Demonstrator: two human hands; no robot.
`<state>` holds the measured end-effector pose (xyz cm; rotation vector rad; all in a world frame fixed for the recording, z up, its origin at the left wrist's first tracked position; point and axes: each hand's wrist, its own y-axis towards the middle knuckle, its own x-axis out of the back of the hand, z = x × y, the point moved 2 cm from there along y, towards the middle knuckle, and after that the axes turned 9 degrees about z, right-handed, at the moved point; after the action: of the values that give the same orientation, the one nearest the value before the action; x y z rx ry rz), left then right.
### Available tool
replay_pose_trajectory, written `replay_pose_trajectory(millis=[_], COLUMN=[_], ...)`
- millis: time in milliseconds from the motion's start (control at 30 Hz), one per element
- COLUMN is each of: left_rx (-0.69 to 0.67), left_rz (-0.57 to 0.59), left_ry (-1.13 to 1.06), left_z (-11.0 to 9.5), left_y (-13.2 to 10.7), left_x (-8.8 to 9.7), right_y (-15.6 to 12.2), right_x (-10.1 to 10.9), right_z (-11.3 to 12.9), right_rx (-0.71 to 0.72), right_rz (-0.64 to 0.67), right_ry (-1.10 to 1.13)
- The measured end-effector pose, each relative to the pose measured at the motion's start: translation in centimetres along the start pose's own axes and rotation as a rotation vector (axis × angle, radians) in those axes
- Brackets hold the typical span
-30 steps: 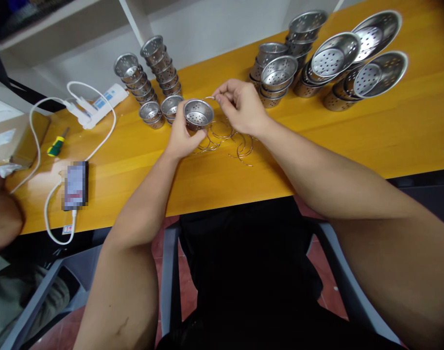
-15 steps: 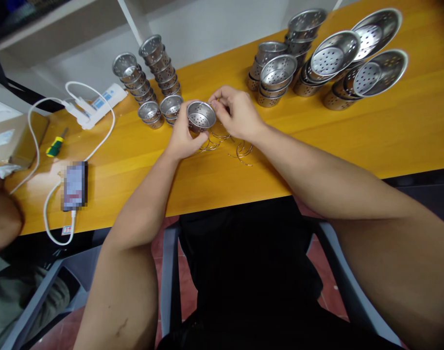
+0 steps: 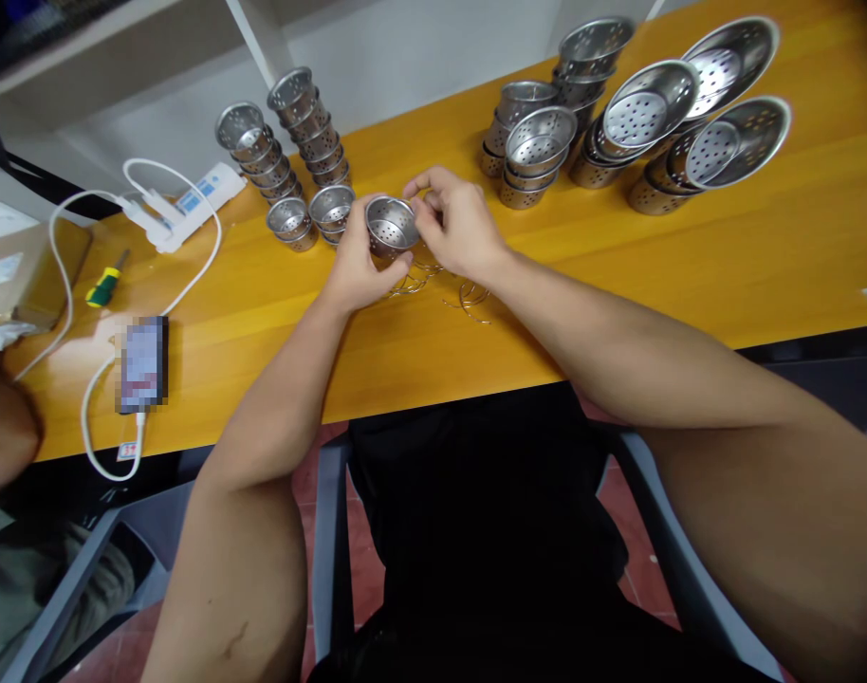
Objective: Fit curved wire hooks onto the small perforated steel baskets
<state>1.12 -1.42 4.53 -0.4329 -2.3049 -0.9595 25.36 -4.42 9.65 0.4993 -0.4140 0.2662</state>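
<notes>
My left hand (image 3: 357, 270) is wrapped round a small perforated steel cup (image 3: 390, 225), held just above the yellow table (image 3: 690, 275). My right hand (image 3: 453, 226) pinches a thin wire handle at the cup's right rim; the wire itself is mostly hidden by my fingers. Several loose wire rings (image 3: 469, 296) lie on the table just below both hands.
Leaning stacks of small steel cups (image 3: 302, 128) stand behind my left hand. Wider strainer bowls (image 3: 647, 104) are piled at the back right. A white power strip (image 3: 184, 199), a screwdriver (image 3: 104, 283) and a phone (image 3: 141, 362) on a cable lie at the left, where another person's arm (image 3: 3, 432) shows.
My right hand has come down and left, from holding a wire ring beside the cup to pinching against the cup's rim. The cup is tilted slightly more towards me.
</notes>
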Motion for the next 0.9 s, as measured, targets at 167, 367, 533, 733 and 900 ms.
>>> replay_pose_trajectory(millis=[167,367,533,733,900], left_rx=[0.027,0.072,0.087,0.104,0.168], left_rz=[0.009,-0.006,-0.024,-0.045,-0.040], left_ry=[-0.012,-0.022,-0.028,-0.076,-0.182], left_z=[-0.8,-1.3,-1.6,-0.6,1.3], left_y=[0.2,0.5,0.4,0.2,0.0], left_x=[-0.2,-0.3,-0.2,-0.6,-0.6], right_y=[-0.3,0.1,0.5,0.9,0.6], right_x=[-0.1,-0.2,-0.7,-0.5,1.0], right_z=[0.8,0.5,-0.4,-0.3,1.5], right_rx=[-0.014,-0.010,-0.003,0.000,-0.052], right_rz=[-0.013,-0.003,-0.001,0.032,0.281], right_ry=[-0.006,0.060,0.086,0.233,0.390])
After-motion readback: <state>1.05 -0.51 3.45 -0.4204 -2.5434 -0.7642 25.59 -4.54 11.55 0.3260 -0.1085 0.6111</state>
